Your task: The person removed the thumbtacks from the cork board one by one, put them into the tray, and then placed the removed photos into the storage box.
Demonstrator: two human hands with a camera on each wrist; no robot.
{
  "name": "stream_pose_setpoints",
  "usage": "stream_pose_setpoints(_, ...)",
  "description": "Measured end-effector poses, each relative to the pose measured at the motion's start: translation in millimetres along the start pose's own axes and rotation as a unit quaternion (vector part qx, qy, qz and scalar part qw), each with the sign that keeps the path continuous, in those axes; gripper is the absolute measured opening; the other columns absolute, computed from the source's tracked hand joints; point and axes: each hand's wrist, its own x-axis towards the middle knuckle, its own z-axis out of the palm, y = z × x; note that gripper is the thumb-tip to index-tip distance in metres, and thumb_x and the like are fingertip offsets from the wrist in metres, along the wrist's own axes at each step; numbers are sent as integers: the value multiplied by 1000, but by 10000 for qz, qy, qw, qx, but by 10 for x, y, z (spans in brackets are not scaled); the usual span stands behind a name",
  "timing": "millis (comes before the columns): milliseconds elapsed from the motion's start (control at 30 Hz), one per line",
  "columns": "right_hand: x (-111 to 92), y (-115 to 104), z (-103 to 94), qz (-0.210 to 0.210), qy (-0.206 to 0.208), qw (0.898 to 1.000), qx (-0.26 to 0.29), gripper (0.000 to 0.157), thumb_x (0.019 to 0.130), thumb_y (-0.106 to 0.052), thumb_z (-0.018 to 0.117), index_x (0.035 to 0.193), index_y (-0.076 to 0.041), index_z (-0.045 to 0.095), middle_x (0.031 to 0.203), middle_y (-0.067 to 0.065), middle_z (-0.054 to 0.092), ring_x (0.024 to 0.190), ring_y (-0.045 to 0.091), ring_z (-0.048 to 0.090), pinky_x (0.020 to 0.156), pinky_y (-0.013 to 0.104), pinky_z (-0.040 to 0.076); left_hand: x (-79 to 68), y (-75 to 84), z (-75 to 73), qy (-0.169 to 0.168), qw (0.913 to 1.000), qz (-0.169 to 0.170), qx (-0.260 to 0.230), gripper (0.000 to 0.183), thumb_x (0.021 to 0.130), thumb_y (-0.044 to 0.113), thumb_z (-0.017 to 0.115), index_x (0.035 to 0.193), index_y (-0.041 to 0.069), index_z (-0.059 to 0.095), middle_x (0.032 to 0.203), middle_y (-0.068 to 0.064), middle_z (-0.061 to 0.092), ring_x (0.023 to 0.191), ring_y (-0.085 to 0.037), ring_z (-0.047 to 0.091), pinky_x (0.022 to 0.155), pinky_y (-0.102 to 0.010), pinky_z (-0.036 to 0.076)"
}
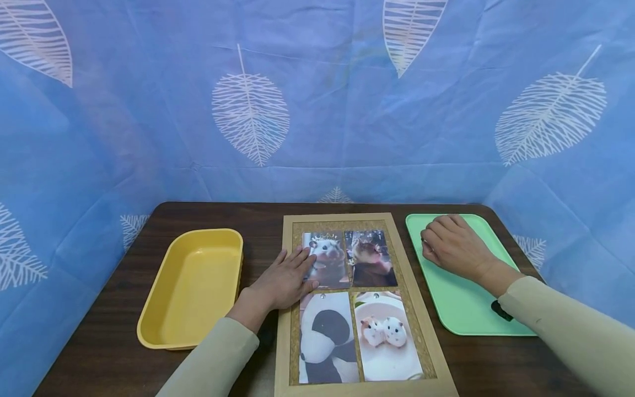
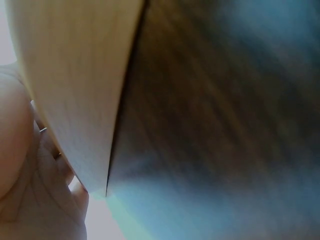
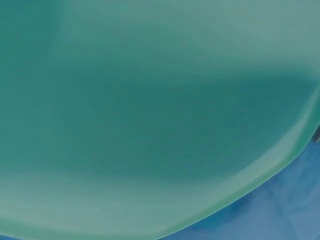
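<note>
A wood-framed corkboard (image 1: 288, 309) lies on the table with several photos on it. My left hand (image 1: 283, 280) rests, fingers extended, on the upper-left hamster photo (image 1: 331, 267). Beside that lies a darker animal photo (image 1: 374, 264). The panda photo (image 1: 327, 336) and the photo of two hamsters (image 1: 387, 353) below each have a small pin at the top. Over the green tray (image 1: 466, 309) my right hand (image 1: 453, 245) has its fingers bent down; the fingertips are hidden, so anything between them cannot be seen. In the left wrist view, my palm lies by the board's frame (image 2: 85, 75).
A yellow bin (image 1: 193, 292) stands on the left of the dark wooden table (image 1: 263, 237). The green tray lies to the right of the board. Behind the table hangs a blue cloth (image 1: 322, 110) with white leaf patterns.
</note>
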Motion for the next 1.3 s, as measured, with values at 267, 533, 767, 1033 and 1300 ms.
stream_pose_setpoints(267, -261, 37, -78, 63, -294, 9995, 46, 33, 106, -24, 37, 87, -4, 55, 83, 14, 56, 84, 38, 55, 78, 53, 45, 0, -8, -4, 9, 10000, -21, 11, 71, 111, 53, 44, 169, 15, 27, 177, -6, 18, 165, -27, 9, 133, -55, 7)
stream_pose_setpoints(533, -447, 2, -83, 111, -655, 9977, 152, 30, 103, -26, 39, 88, -5, 55, 86, 14, 57, 87, 38, 55, 81, 54, 44, -9, -15, -12, -11, 10000, -61, -13, 72, 111, 54, 43, 169, 16, 26, 178, -5, 16, 165, -27, 7, 133, -55, 7)
stream_pose_setpoints(767, -517, -13, -95, 2, -825, 9965, 137, 31, 105, -26, 38, 88, -4, 54, 86, 14, 55, 84, 37, 53, 78, 53, 43, -11, -23, -4, 22, 10000, -51, -4, 72, 111, 54, 44, 169, 15, 26, 178, -6, 16, 166, -27, 7, 133, -56, 7)
stream_pose_setpoints(1033, -601, -38, -91, -174, -1046, 9943, 86, 36, 108, -27, 31, 87, -6, 51, 83, 12, 52, 81, 35, 49, 76, 51, 41, -5, -7, 0, -14, 10000, -44, -23, 72, 111, 53, 45, 169, 16, 26, 178, -6, 16, 165, -27, 8, 133, -55, 6)
stream_pose_setpoints(1300, -663, -46, -93, -195, -1088, 9938, 77, 38, 109, -27, 30, 84, -6, 50, 81, 12, 50, 79, 34, 48, 75, 51, 40, 13, 0, 8, -6, 10000, -24, 78, 72, 111, 54, 45, 169, 16, 26, 178, -5, 17, 165, -26, 9, 133, -55, 7)
